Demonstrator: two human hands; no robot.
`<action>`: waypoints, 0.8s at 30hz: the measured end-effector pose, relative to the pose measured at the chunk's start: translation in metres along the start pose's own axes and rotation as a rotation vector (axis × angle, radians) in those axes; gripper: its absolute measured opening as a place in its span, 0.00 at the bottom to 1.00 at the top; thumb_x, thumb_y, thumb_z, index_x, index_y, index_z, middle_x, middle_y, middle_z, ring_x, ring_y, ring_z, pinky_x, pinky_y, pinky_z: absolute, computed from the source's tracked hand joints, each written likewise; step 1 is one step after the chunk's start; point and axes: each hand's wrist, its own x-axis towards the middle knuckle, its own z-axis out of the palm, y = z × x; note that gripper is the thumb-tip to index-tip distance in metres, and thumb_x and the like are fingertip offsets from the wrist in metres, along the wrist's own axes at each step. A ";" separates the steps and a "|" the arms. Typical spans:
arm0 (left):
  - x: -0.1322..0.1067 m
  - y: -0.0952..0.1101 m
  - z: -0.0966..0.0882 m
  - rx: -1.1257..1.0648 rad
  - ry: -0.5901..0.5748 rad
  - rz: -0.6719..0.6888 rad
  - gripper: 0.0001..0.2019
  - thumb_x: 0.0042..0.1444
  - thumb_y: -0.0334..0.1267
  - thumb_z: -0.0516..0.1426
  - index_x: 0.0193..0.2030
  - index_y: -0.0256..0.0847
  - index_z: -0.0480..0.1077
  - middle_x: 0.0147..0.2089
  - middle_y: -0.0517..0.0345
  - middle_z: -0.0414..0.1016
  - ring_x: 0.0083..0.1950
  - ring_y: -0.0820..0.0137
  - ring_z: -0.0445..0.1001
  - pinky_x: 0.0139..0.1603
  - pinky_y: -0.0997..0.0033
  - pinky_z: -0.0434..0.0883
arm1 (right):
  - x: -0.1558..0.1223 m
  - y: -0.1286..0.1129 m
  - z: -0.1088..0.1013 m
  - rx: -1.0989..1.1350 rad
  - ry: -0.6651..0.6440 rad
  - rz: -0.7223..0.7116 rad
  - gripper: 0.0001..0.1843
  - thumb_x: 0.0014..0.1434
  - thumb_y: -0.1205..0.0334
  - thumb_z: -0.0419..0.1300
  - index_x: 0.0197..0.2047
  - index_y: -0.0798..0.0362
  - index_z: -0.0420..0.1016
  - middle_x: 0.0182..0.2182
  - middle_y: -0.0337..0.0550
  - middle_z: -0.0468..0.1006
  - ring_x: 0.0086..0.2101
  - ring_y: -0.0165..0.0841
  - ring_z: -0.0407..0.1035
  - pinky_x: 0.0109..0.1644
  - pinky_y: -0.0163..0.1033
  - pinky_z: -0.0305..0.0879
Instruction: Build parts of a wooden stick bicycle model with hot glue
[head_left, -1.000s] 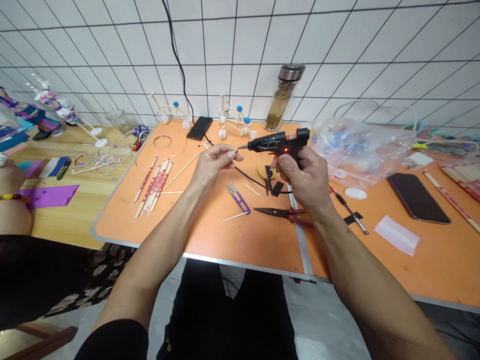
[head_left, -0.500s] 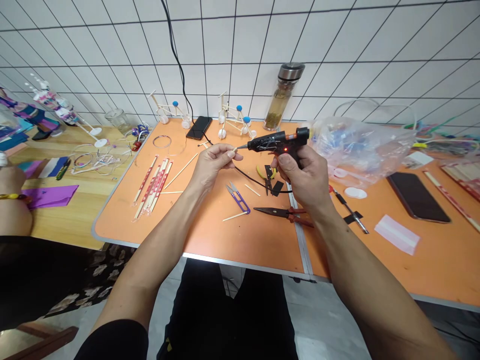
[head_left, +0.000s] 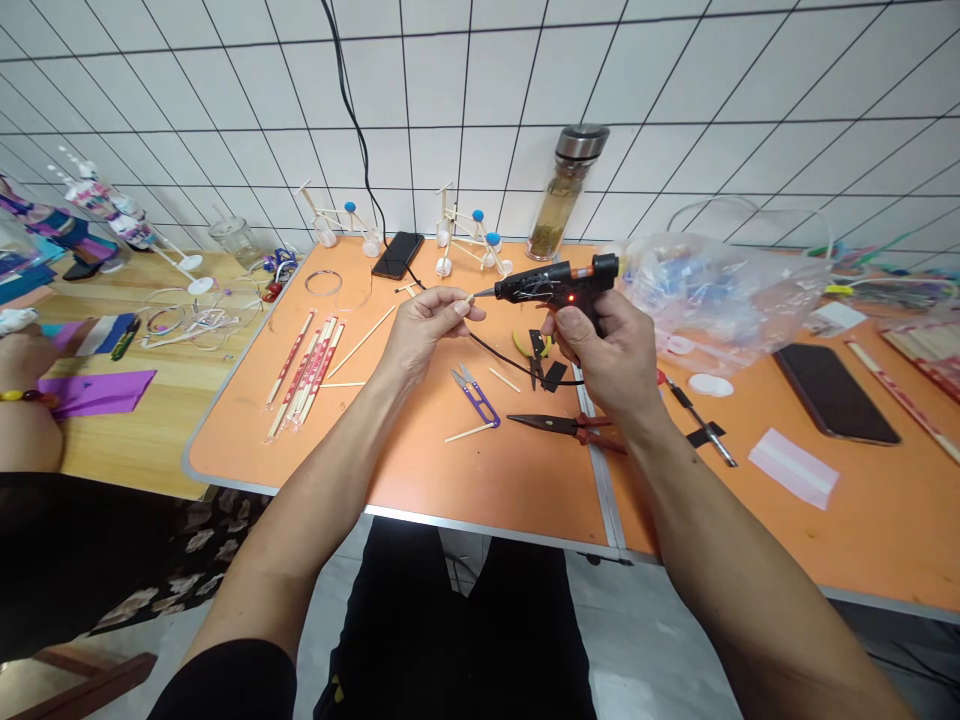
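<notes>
My right hand (head_left: pixel 611 350) grips a black hot glue gun (head_left: pixel 551 285) with a lit red light, its nozzle pointing left. Between the thumb and fingers of my left hand (head_left: pixel 431 325) is a thin wooden stick (head_left: pixel 470 299), its end at the nozzle tip; most of it is hidden by the fingers. Below lie purple thread snips (head_left: pixel 477 398), short cut stick pieces (head_left: pixel 504 380), long-nose pliers (head_left: pixel 551 424) and yellow-handled pliers (head_left: pixel 534 350). Left of my left hand are several chopsticks in red-printed wrappers (head_left: pixel 311 370).
Small stick-built tricycle models (head_left: pixel 469 235), a phone (head_left: pixel 398 255) and a glass tea bottle (head_left: pixel 566 195) stand along the tiled wall. To the right are a plastic bag (head_left: pixel 720 295) and another phone (head_left: pixel 836 393). Another person's hand (head_left: pixel 26 360) is at the far left.
My hands and the glue gun stay almost still. The other person's hand at the far left has shifted slightly.
</notes>
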 end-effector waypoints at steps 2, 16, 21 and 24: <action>0.000 0.000 0.000 0.000 -0.003 0.001 0.19 0.53 0.51 0.78 0.42 0.42 0.82 0.38 0.57 0.90 0.31 0.77 0.79 0.38 0.75 0.78 | 0.000 0.002 0.000 0.014 -0.005 -0.005 0.31 0.67 0.26 0.69 0.51 0.47 0.83 0.34 0.44 0.80 0.30 0.37 0.72 0.31 0.44 0.69; 0.000 0.000 0.001 -0.019 -0.008 0.004 0.18 0.53 0.49 0.78 0.42 0.41 0.82 0.38 0.57 0.90 0.30 0.77 0.79 0.37 0.75 0.77 | 0.000 0.001 0.000 -0.061 0.003 0.013 0.32 0.69 0.26 0.67 0.52 0.47 0.83 0.35 0.44 0.82 0.29 0.34 0.70 0.30 0.42 0.67; 0.000 0.000 0.000 -0.015 -0.014 0.005 0.18 0.54 0.49 0.78 0.42 0.42 0.82 0.38 0.57 0.90 0.30 0.77 0.79 0.38 0.76 0.77 | 0.000 0.002 0.000 -0.095 0.002 0.008 0.31 0.70 0.26 0.65 0.52 0.47 0.82 0.35 0.44 0.81 0.30 0.36 0.70 0.31 0.43 0.68; 0.000 0.000 0.001 -0.010 -0.016 0.004 0.18 0.54 0.49 0.78 0.41 0.42 0.82 0.38 0.57 0.90 0.30 0.77 0.79 0.37 0.76 0.77 | 0.000 0.001 0.000 -0.109 0.001 0.013 0.31 0.70 0.26 0.64 0.54 0.47 0.82 0.36 0.45 0.80 0.31 0.36 0.71 0.32 0.44 0.68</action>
